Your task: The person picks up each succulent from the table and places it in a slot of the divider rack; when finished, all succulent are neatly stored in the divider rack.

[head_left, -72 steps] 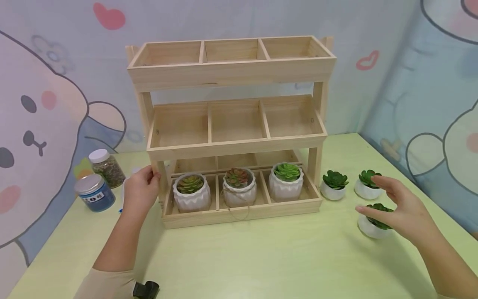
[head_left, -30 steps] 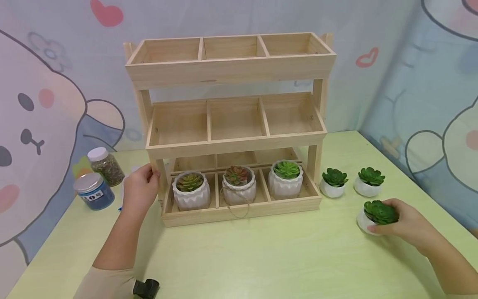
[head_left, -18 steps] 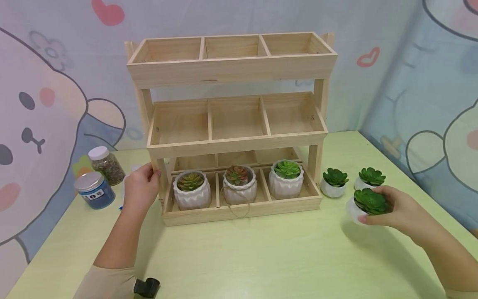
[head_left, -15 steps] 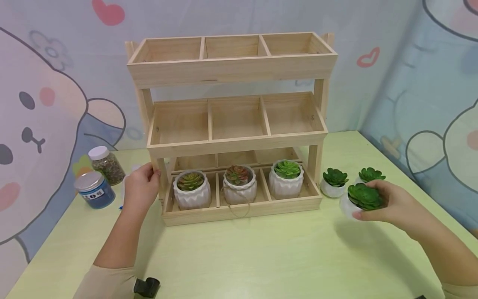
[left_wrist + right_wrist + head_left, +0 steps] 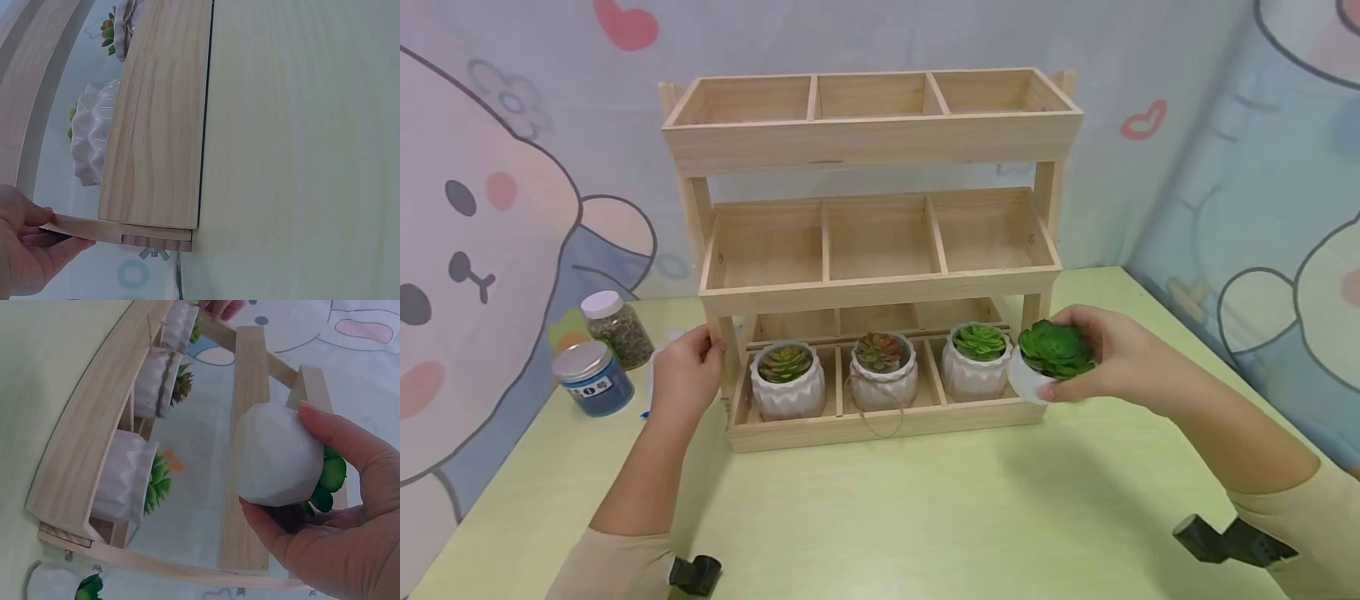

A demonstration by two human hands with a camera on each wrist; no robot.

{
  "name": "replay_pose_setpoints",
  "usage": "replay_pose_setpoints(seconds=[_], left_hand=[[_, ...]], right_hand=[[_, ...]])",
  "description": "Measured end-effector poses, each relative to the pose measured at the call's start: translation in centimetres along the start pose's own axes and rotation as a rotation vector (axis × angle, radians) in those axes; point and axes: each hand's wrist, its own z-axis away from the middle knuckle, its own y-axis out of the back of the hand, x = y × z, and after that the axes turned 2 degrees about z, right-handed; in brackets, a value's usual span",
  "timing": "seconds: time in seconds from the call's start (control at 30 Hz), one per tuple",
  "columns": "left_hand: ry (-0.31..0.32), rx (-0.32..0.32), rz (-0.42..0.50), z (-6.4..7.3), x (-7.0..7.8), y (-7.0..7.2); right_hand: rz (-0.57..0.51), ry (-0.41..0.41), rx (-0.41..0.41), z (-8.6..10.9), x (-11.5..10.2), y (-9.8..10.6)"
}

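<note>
A pale green table (image 5: 865,508) bears a wooden rack (image 5: 880,285) near its back edge, two jars (image 5: 597,388) toward its left, a potted plant (image 5: 55,582) toward its right.

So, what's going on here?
A person holds a small potted plant in the air with their right hand, by the right end of the wooden shelf's bottom tier. Their left hand grips the shelf's left post. Three other pots sit in that tier, one per compartment. Two jars stand off to the left.

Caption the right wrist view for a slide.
Right hand grips a white-potted succulent near the three-tier wooden shelf.
</note>
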Motion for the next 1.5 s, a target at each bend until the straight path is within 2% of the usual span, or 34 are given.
replay_pose_setpoints(seconds=[0.3,0.43,0.63,0.77,0.93,1.13,1.3,1.5], left_hand=[[-0.011,-0.007,-0.007,-0.1,-0.1,-0.4],[-0.012,-0.004,-0.011,-0.1,-0.2,-0.5],[-0.005,-0.005,-0.008,-0.2,0.0,-0.4],[0.005,-0.011,-0.006,-0.2,0.1,-0.2],[0.009,-0.010,-0.006,-0.2,0.2,-0.1],[0.001,0.004,-0.013,-0.2,0.2,-0.1],[0.011,0.001,-0.008,-0.2,0.1,0.0],[0.017,0.000,-0.015,0.0,0.1,0.0]], right_hand=[[0.035,-0.013,-0.002,-3.5,-3.5,1.4],[0.011,-0.016,0.037,-5.1,-5.0,2.2],[0.069,0.009,0.130,-7.4,-7.1,2.7],[0.101,0.036,0.145,-8.9,-9.0,2.2],[0.103,0.055,0.117,-11.0,-11.5,0.9],[0.055,0.091,0.065,-13.7,-14.0,-1.7],[0.078,0.133,0.050,-15.7,-15.4,-4.1],[0.073,0.144,0.063,-17.9,-16.4,-7.4]])
